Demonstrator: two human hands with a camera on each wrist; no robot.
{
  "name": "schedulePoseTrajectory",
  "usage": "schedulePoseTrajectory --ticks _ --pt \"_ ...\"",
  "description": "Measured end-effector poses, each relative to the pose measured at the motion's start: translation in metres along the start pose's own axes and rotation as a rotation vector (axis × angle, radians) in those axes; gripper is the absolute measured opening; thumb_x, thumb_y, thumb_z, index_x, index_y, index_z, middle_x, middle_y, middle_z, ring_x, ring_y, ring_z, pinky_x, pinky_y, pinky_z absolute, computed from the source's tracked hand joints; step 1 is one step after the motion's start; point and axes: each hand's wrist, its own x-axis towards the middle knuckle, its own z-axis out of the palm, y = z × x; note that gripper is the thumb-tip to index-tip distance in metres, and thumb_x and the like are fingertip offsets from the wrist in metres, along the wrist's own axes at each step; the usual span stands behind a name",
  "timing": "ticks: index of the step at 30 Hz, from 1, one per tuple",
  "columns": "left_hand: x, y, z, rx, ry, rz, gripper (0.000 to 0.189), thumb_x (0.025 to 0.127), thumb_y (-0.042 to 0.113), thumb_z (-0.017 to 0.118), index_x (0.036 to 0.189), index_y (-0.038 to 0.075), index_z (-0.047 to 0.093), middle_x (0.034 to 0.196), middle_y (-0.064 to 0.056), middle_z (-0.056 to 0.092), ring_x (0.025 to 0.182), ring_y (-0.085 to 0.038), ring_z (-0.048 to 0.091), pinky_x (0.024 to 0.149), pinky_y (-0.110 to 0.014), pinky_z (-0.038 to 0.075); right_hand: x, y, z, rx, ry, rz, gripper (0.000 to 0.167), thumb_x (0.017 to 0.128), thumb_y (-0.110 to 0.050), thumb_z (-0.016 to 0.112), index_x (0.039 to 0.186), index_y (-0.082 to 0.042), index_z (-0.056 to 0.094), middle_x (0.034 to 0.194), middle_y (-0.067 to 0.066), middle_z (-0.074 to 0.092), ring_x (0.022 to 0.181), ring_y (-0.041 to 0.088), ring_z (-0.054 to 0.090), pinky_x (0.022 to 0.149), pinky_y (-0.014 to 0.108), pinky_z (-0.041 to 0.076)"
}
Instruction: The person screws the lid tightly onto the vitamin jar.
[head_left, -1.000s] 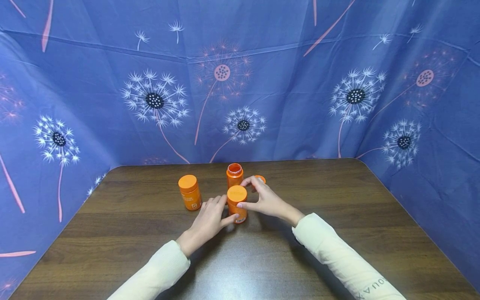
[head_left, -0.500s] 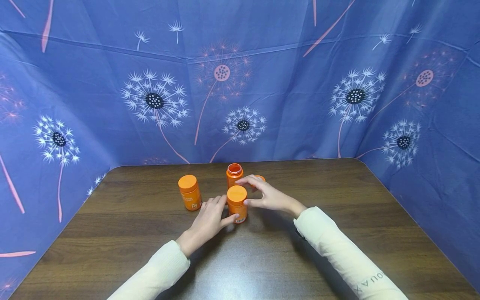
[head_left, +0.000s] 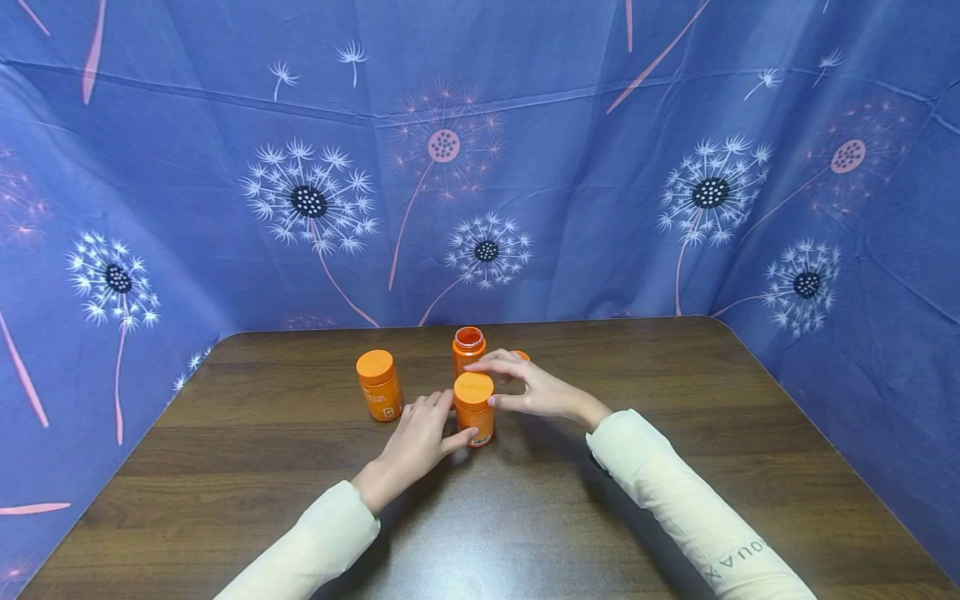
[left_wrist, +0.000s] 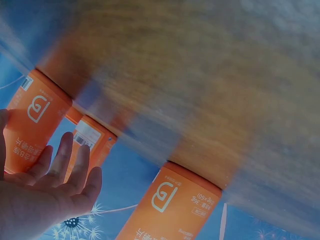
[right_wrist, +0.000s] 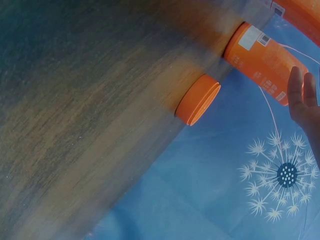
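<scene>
An orange pill bottle (head_left: 474, 421) stands upright at the middle of the table. My left hand (head_left: 416, 437) holds its body, fingers along the left side and thumb across the front. The left wrist view shows those fingers (left_wrist: 65, 162) beside the lettered bottle wall. On the bottle sits an orange lid (head_left: 474, 387), which my right hand (head_left: 542, 394) pinches, thumb at the right edge and fingers behind. Just behind stands an uncapped orange bottle (head_left: 463, 354), its mouth facing up. A loose orange cap (right_wrist: 199, 99) rests to its right, partly covered by my right hand in the head view.
A third orange bottle (head_left: 381, 396), with its lid on, stands left of my left hand. The brown wooden table (head_left: 225, 467) ends at a blue dandelion-print cloth (head_left: 562, 208) hanging behind and at both sides.
Around the lid my right hand has turned counterclockwise: the thumb has shifted right and back, the fingers left. My left hand and the bottles keep their places.
</scene>
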Motion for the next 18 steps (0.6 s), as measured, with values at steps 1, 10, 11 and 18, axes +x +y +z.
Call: schedulePoseTrajectory --ticks 1,10,11,18 --pt "0.0 0.0 0.0 -0.001 -0.001 0.0 0.045 0.08 0.048 0.063 0.106 0.013 0.053 0.093 -0.005 0.062 0.087 -0.025 0.058 0.077 -0.045 0.044 0.0 -0.004 -0.001 -0.003 -0.001 -0.002 0.047 0.085 -0.005 0.06 0.129 0.002 0.046 0.129 0.019 0.046 0.12 0.034 0.04 0.094 0.056 0.037" --pt "0.0 0.0 0.001 0.006 0.012 0.01 0.045 0.079 0.048 0.064 0.105 0.012 0.053 0.09 -0.005 0.061 0.084 -0.024 0.057 0.076 -0.045 0.044 -0.002 -0.01 0.0 -0.052 0.071 0.042 0.044 0.082 -0.009 0.066 0.123 -0.002 0.052 0.124 0.014 0.051 0.114 0.03 0.043 0.09 0.051 0.042" --pt "0.0 0.0 0.001 0.006 0.012 0.01 0.045 0.079 0.048 0.064 0.105 0.012 0.053 0.09 -0.005 0.061 0.084 -0.024 0.058 0.076 -0.045 0.044 -0.002 -0.01 0.001 -0.057 0.082 0.044 0.044 0.081 -0.009 0.067 0.122 -0.003 0.053 0.123 0.013 0.052 0.113 0.029 0.043 0.09 0.052 0.042" --pt "0.0 -0.001 0.001 0.002 0.017 0.016 0.045 0.08 0.048 0.064 0.106 0.012 0.053 0.09 -0.005 0.061 0.083 -0.024 0.058 0.075 -0.044 0.045 0.001 0.015 0.012 -0.123 0.207 0.033 0.045 0.075 -0.018 0.075 0.115 -0.011 0.057 0.117 0.005 0.057 0.104 0.017 0.044 0.087 0.04 0.04"
